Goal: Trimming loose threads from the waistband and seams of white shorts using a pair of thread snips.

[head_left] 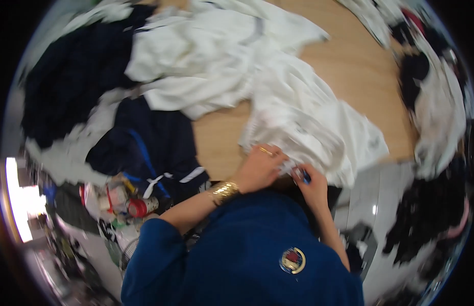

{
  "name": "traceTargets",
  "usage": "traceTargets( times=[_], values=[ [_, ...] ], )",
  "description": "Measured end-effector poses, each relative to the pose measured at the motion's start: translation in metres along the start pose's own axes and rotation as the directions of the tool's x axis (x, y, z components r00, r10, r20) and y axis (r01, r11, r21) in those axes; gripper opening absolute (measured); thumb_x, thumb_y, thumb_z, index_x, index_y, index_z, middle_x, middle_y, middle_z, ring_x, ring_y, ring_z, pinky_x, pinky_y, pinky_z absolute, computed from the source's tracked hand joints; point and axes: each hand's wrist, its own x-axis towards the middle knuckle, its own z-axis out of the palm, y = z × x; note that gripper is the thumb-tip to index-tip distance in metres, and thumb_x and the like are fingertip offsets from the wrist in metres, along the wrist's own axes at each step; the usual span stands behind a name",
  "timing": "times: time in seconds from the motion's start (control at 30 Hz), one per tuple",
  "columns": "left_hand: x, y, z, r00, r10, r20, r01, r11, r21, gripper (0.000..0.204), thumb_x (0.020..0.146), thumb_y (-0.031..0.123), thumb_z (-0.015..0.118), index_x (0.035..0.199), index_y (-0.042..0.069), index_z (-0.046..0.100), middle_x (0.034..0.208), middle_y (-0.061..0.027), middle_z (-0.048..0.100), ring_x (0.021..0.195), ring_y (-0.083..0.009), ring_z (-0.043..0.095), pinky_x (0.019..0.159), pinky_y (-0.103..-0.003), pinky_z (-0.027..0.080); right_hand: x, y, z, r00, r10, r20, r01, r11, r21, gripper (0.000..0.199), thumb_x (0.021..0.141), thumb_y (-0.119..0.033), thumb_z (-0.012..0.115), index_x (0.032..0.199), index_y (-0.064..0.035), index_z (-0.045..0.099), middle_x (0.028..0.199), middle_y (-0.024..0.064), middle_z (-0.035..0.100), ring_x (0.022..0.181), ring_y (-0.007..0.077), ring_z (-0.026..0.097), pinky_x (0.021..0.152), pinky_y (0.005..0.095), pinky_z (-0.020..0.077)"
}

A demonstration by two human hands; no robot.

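Hands (261, 167) (312, 187) at white garment (303, 112); rumpled, bunched

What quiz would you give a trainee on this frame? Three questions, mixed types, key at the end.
1. Multiple choice: where does the blue-striped navy garment lie relative to the left hand?
a) to its left
b) to its right
c) directly under it
2. True or false: the gold bracelet is on the right wrist.
3. Short answer: which cloth lies just beyond both hands, and on what surface?

Key:
1. a
2. False; the gold bracelet is on the left hand's wrist, not the right hand's.
3. White cloth, on the table.
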Motion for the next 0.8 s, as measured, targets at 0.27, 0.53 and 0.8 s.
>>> traceTargets(
  times=[0.27,0.53,0.8],
  values=[
    [0.014,-0.032,0.051,0.99,0.104,-0.099,-0.097,0.993,0.072,0.013,0.075,0.022,0.059,0.083,0.011,0.059,0.096,-0.0093,0.056,0.099,-0.0253,0.053,0.086,-0.043,0.039,0.014,0.027,0.026,0.99,-0.062,-0.124,0.034,0.976,-0.217,0.032,0.075,-0.02,0.072,0.098,-0.0025,0.058,0.082,0.0147,0.064,0.071,0.0271,0.06,0.066,0.0359,0.0469],
    [0.016,-0.032,0.05,0.982,0.083,-0.167,-0.076,0.996,0.049,0.011,0.074,0.022,0.063,0.079,0.012,0.059,0.095,-0.0064,0.055,0.098,-0.0221,0.05,0.088,-0.04,0.034,0.032,0.043,0.02,0.996,-0.004,-0.084,0.02,0.981,0.191,0.015,0.082,-0.011,0.065,0.08,0.0013,0.057,0.07,0.0037,0.055,0.064,0.0134,0.045,0.058,0.0269,0.0399],
    [0.007,-0.003,0.02,0.989,0.133,-0.067,-0.144,0.97,-0.194,0.009,0.077,0.019,0.06,0.084,0.013,0.057,0.084,-0.0023,0.059,0.093,-0.0195,0.052,0.086,-0.04,0.03,0.007,0.033,-0.009,0.999,-0.011,-0.047,0.024,0.956,0.291,0.012,0.083,-0.009,0.064,0.081,-0.0009,0.055,0.071,-0.0005,0.05,0.065,0.0075,0.041,0.059,0.0208,0.0339]
  ],
)
